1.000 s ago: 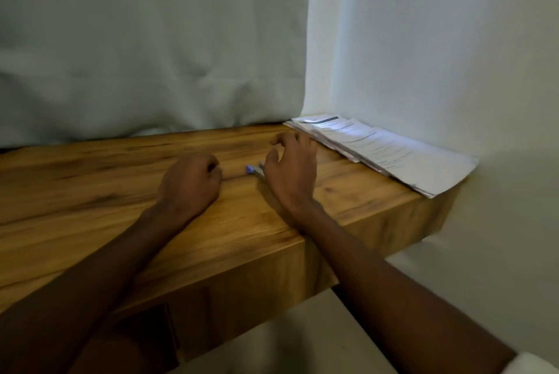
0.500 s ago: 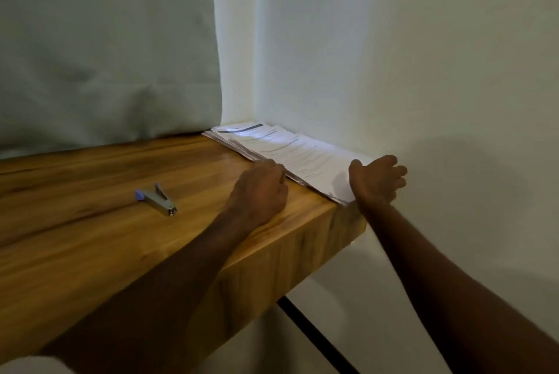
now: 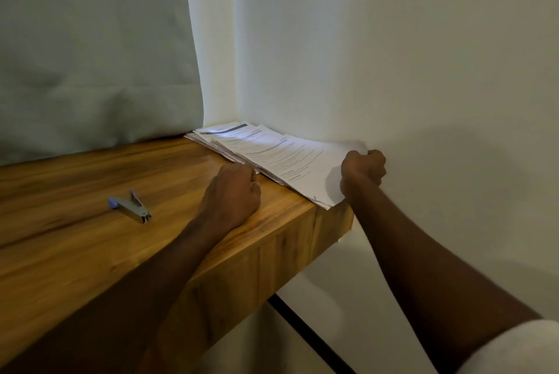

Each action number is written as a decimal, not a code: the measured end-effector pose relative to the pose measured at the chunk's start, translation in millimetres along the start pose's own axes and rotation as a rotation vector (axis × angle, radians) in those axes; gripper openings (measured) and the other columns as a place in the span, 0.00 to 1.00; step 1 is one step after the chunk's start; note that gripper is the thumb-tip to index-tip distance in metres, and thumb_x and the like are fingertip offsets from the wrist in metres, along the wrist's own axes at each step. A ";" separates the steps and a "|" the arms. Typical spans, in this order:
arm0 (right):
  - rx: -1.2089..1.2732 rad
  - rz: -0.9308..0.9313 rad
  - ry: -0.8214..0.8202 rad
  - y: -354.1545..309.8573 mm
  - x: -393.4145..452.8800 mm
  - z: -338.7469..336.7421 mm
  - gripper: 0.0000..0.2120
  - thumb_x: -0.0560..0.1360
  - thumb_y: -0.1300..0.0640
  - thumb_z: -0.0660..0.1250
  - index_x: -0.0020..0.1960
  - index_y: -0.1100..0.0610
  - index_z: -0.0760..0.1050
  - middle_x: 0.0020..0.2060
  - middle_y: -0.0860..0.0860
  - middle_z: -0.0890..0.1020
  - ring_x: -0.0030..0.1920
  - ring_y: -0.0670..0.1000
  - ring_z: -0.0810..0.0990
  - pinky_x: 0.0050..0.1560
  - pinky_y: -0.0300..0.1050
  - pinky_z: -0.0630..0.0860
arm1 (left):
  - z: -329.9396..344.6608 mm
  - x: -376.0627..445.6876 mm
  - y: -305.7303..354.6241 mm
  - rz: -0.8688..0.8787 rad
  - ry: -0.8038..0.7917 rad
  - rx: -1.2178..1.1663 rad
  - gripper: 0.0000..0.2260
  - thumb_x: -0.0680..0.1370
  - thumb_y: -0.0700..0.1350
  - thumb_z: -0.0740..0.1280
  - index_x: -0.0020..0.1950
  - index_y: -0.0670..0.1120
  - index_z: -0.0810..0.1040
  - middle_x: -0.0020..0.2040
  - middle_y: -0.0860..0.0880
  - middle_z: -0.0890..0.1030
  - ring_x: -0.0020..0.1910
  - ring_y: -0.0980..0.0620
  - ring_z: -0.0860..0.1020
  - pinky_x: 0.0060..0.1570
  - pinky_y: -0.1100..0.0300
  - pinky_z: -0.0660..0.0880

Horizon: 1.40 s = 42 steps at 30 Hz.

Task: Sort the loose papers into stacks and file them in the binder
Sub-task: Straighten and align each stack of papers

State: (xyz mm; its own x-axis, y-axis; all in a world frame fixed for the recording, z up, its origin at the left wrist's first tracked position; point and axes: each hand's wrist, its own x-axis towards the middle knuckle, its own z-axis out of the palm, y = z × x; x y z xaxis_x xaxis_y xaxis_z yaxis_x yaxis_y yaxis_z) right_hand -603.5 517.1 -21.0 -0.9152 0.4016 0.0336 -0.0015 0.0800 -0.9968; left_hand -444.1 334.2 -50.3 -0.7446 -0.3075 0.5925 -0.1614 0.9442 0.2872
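Printed lines covered the loose papers [image 3: 272,152] at frame centre, but none was sharp enough to read.

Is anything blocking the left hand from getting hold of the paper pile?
Nothing visible does. The left hand rests at the papers' near edge with bare table around it. The right hand already grips their far corner by the wall. The stapler lies apart, off to the left.
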 end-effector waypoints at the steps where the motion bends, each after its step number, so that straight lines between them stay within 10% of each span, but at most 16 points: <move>1: 0.048 -0.027 0.014 -3.4 -2.7 -1.9 0.12 0.77 0.59 0.64 0.61 0.57 0.76 0.57 0.55 0.81 0.54 0.60 0.81 0.52 0.51 0.77 | -1.9 -0.3 1.3 -0.006 0.005 -0.007 0.05 0.79 0.48 0.68 0.53 0.48 0.80 0.46 0.51 0.80 0.47 0.53 0.76 0.45 0.55 0.77; 8: 0.378 -0.282 0.092 -44.6 -32.0 -16.4 0.07 0.81 0.61 0.68 0.56 0.54 0.73 0.52 0.50 0.79 0.52 0.52 0.79 0.52 0.45 0.78 | -13.0 -7.8 8.6 0.011 0.093 -0.081 0.07 0.82 0.49 0.64 0.56 0.50 0.80 0.48 0.53 0.81 0.48 0.56 0.76 0.43 0.62 0.73; 13: 0.614 -0.371 0.017 -83.9 -71.3 -13.9 0.06 0.79 0.64 0.68 0.53 0.56 0.73 0.44 0.46 0.78 0.44 0.47 0.79 0.40 0.28 0.75 | -38.4 -21.5 9.3 -0.173 0.276 -0.591 0.14 0.82 0.52 0.67 0.66 0.50 0.74 0.47 0.57 0.80 0.48 0.60 0.78 0.46 0.64 0.72; 19: 0.775 -0.188 -0.283 -92.5 -161.8 40.9 0.07 0.80 0.60 0.68 0.53 0.50 0.73 0.47 0.46 0.79 0.48 0.50 0.82 0.46 0.35 0.78 | -126.7 -29.6 -51.9 -0.485 0.195 -1.110 0.31 0.73 0.71 0.68 0.66 0.51 0.77 0.56 0.52 0.85 0.55 0.53 0.83 0.57 0.49 0.81; 22: 0.811 -0.004 -0.511 -80.4 -241.2 86.4 0.12 0.81 0.60 0.68 0.63 0.51 0.73 0.50 0.47 0.79 0.50 0.51 0.80 0.51 0.40 0.78 | -179.3 -52.7 -107.6 -0.445 0.226 -1.324 0.23 0.76 0.58 0.71 0.67 0.50 0.78 0.60 0.49 0.85 0.60 0.47 0.83 0.60 0.44 0.79; 28: 0.644 0.201 -1.030 -57.2 -405.9 179.5 0.18 0.79 0.59 0.71 0.67 0.56 0.74 0.59 0.55 0.81 0.55 0.57 0.82 0.59 0.57 0.81 | -276.8 -113.0 -224.9 -0.523 0.647 -1.071 0.14 0.81 0.36 0.69 0.65 0.47 0.80 0.58 0.50 0.85 0.54 0.51 0.85 0.49 0.56 0.82; 34: 0.395 -0.315 -1.322 -53.9 -490.4 216.8 0.13 0.77 0.61 0.73 0.58 0.49 0.76 0.56 0.50 0.84 0.51 0.49 0.84 0.49 0.46 0.84 | -353.0 -175.1 -334.0 -0.554 0.666 -0.741 0.13 0.80 0.38 0.70 0.63 0.49 0.80 0.54 0.56 0.85 0.52 0.56 0.84 0.53 0.58 0.82; 38: 0.437 -0.314 -1.553 -47.8 -515.6 221.1 0.19 0.76 0.57 0.75 0.65 0.51 0.76 0.55 0.46 0.85 0.50 0.44 0.86 0.44 0.38 0.82 | -374.4 -192.7 -367.5 -0.532 0.595 -0.659 0.11 0.79 0.40 0.71 0.59 0.53 0.81 0.58 0.52 0.85 0.57 0.52 0.84 0.58 0.53 0.80; 42: 0.492 -0.317 -1.592 -48.0 -516.0 219.8 0.16 0.75 0.54 0.76 0.61 0.47 0.80 0.56 0.46 0.86 0.54 0.49 0.86 0.54 0.50 0.83 | -372.1 -184.7 -357.5 -0.484 0.510 -0.612 0.11 0.80 0.41 0.71 0.60 0.53 0.81 0.55 0.57 0.85 0.55 0.57 0.84 0.56 0.61 0.80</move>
State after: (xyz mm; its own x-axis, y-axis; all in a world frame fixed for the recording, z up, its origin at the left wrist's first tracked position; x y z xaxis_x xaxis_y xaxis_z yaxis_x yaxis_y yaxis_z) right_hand -219.8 105.5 -6.5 -0.3225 -0.8454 0.4259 -0.0868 -0.4216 -0.9026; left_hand -7.9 9.5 17.6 -0.2878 -0.8028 0.5222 0.0977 0.5178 0.8499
